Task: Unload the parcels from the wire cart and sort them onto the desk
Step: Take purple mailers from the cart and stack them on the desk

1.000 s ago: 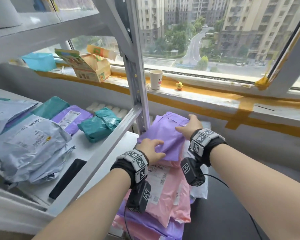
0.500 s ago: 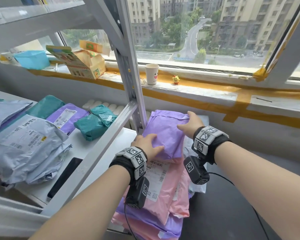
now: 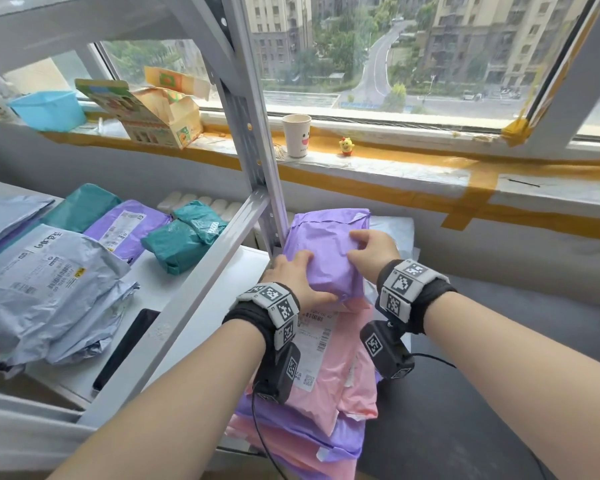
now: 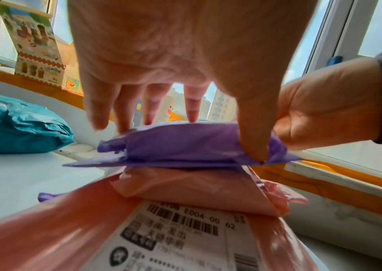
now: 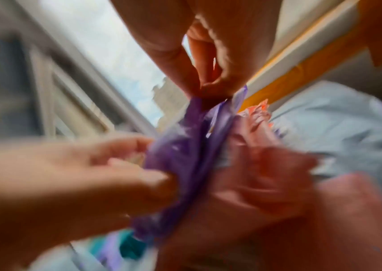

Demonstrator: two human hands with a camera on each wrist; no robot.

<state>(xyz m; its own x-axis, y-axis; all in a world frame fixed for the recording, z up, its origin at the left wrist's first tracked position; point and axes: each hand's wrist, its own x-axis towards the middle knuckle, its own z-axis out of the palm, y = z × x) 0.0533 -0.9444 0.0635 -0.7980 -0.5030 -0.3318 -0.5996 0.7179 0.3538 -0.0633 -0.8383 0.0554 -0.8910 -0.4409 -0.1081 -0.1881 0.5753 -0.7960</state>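
Head view: both hands, left hand (image 3: 297, 278) and right hand (image 3: 371, 252), clamp the purple parcel (image 3: 329, 251) atop the pink parcel (image 3: 329, 362) stack. Lift it straight up, then swing toward ten o'clock; the shelf post (image 3: 257, 161) blocks that path to the table (image 3: 174, 289).

Left wrist view: fingers (image 4: 252, 132) pinch the parcel's near edge.

Right wrist view: blurred, but fingers (image 5: 199, 80) pinch purple film.

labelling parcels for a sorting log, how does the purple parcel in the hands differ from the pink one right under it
The crinkled purple plastic parcel is held by both hands, left hand and right hand; the pink plastic parcel lies untouched beneath it. The purple parcel shows no label; the pink parcel's white barcode label faces up. The purple one looks shorter and sits on top. Both are soft plastic mailer bags.
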